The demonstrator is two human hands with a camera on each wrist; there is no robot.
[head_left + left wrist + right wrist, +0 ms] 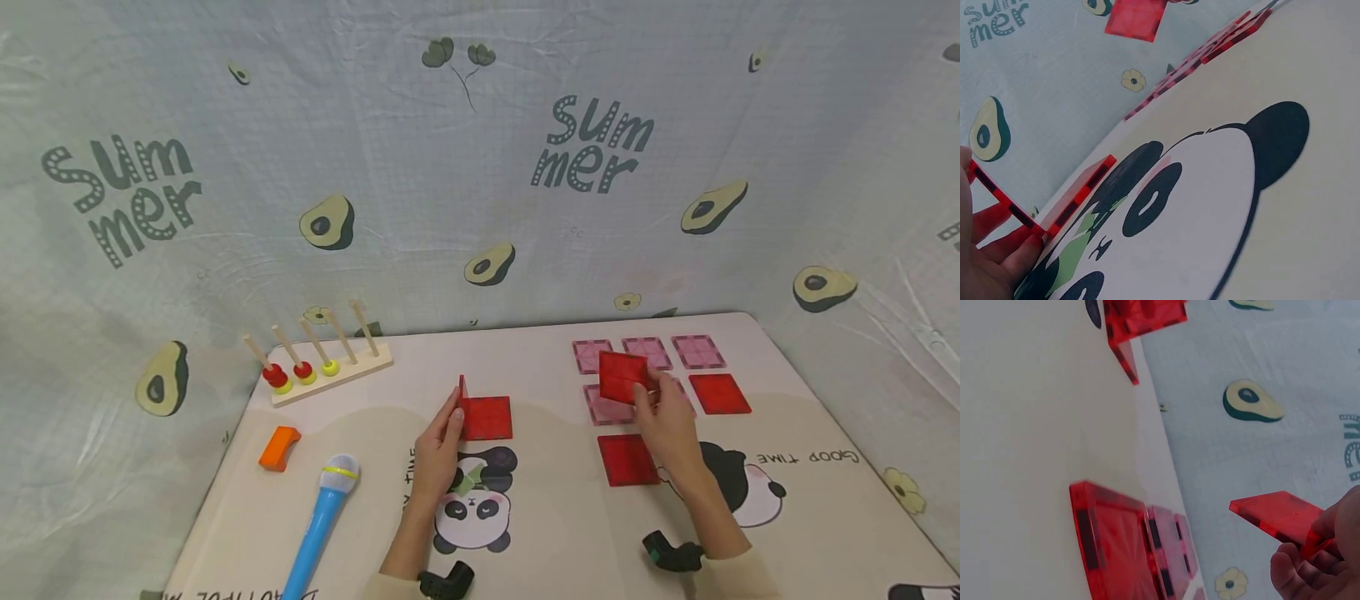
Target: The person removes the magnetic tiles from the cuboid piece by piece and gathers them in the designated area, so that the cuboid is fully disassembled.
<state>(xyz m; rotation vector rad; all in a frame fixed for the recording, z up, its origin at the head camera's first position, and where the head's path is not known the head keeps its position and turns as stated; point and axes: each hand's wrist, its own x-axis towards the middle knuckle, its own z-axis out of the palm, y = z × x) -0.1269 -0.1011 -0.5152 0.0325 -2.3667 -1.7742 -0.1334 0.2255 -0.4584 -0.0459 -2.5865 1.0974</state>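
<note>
My left hand point(437, 457) holds a red magnetic tile point(1005, 199) upright on its edge. That tile stands at the left edge of another red tile point(487, 418), which lies flat on the table. To the right, my right hand point(670, 425) pinches a third red tile point(621, 377) by its corner, raised above the table. Beneath and around it lie pink tiles point(699, 352), some partly hidden by the hand and the raised tile. One flat red tile point(628, 460) lies just left of the right wrist, another red tile point(720, 393) beyond the hand on the right.
A wooden peg stand point(337, 377) with red and yellow beads stands at the back left. An orange block point(279, 448) and a blue toy microphone point(321, 525) lie in front of it. The table point(555, 517) has panda prints; a patterned curtain point(420, 167) hangs behind.
</note>
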